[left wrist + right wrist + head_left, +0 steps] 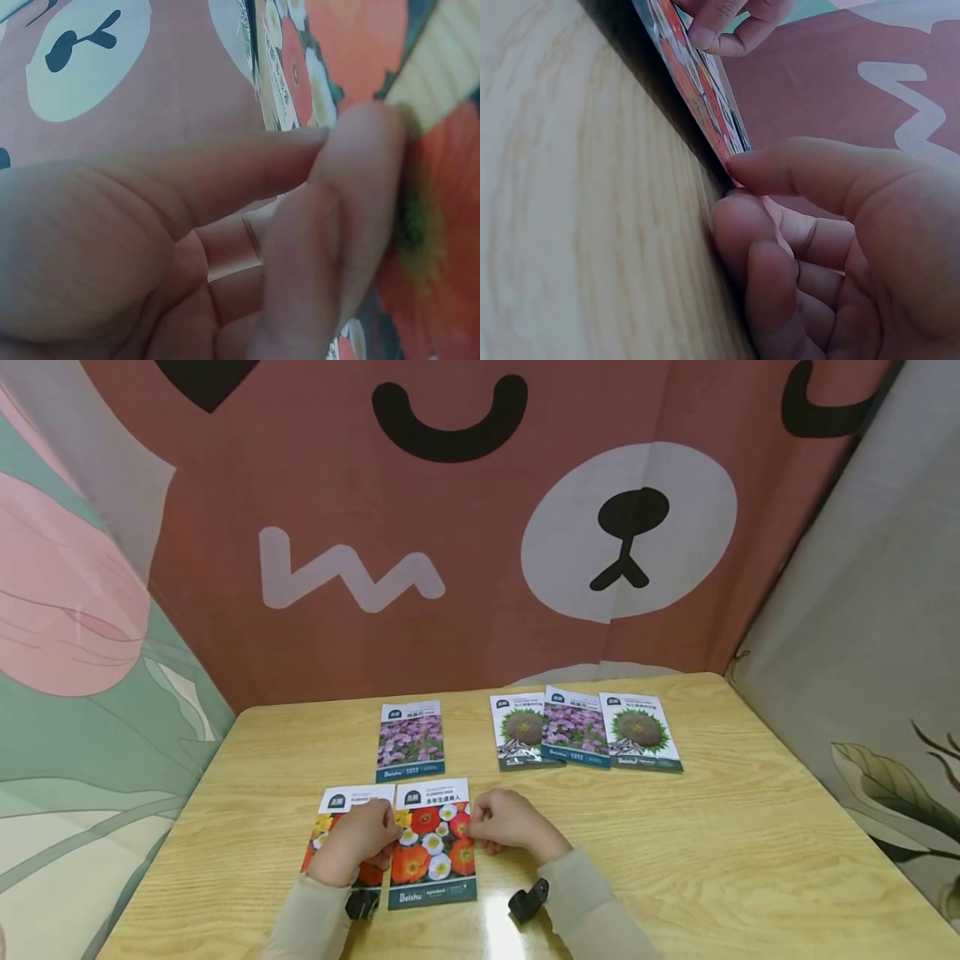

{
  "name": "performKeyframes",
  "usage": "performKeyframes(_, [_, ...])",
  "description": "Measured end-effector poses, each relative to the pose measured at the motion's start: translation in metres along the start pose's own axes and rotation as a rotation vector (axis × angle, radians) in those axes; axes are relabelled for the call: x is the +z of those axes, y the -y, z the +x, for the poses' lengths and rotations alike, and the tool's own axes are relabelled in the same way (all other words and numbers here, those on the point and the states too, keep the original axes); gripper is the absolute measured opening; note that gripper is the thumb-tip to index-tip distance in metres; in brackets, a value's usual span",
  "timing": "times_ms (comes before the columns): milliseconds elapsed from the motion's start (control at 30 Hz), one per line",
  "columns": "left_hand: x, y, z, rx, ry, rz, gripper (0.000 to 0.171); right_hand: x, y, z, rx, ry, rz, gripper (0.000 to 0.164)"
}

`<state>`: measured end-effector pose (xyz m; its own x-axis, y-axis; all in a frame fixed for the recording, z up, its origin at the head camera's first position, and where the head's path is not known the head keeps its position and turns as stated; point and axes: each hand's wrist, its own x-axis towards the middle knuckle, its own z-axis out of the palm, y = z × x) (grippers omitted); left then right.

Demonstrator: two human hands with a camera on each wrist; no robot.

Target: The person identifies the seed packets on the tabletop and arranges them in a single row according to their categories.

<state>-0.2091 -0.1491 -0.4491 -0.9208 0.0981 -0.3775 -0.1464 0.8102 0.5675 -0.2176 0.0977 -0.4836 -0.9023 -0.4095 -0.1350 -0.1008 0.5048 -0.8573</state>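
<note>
A flower seed packet with red, orange and white poppies lies near the front of the table, its face up. My right hand pinches its right edge between thumb and index finger; the right wrist view shows that edge a little above the wood. At the packet's left edge, my left hand has thumb and forefinger pinched together on it. Beneath the left hand and wrist lies a second poppy seed packet, partly hidden. In the left wrist view, orange petals fill the area past the left fingers.
Behind stands a purple-flower seed packet, flat on the wooden table. Farther right, another purple-flower packet overlaps a packet with a round green-fringed bloom, beside a similar packet. A printed curtain hangs behind the table.
</note>
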Motion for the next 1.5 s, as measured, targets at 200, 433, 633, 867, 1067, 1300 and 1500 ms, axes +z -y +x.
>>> performKeyframes(200, [0.0,0.001,-0.001,0.007,0.0,-0.009,0.025,0.0,-0.001,0.0,0.0,0.008,0.034,0.023])
performKeyframes(433, [-0.003,0.004,-0.001,0.022,-0.028,0.037,0.025,0.0,-0.003,0.001,0.003,0.034,0.092,0.023])
performKeyframes(633, [-0.006,0.005,0.002,0.067,-0.066,0.09,0.024,-0.002,-0.004,0.003,0.019,0.043,0.14,0.027])
performKeyframes(867, [-0.008,0.003,0.004,0.111,-0.151,0.134,0.02,-0.007,-0.006,0.004,0.025,0.072,0.255,0.02])
performKeyframes(1067, [-0.011,-0.001,0.006,0.109,-0.212,0.146,0.016,-0.014,-0.008,0.005,0.013,0.031,0.259,0.018])
performKeyframes(1300, [-0.013,-0.001,0.009,0.148,-0.294,0.09,0.015,-0.018,-0.007,0.009,0.002,-0.034,0.238,0.018])
performKeyframes(1500, [-0.017,0.001,0.016,0.195,-0.329,0.071,0.02,-0.021,-0.002,0.017,0.002,-0.067,0.217,0.018])
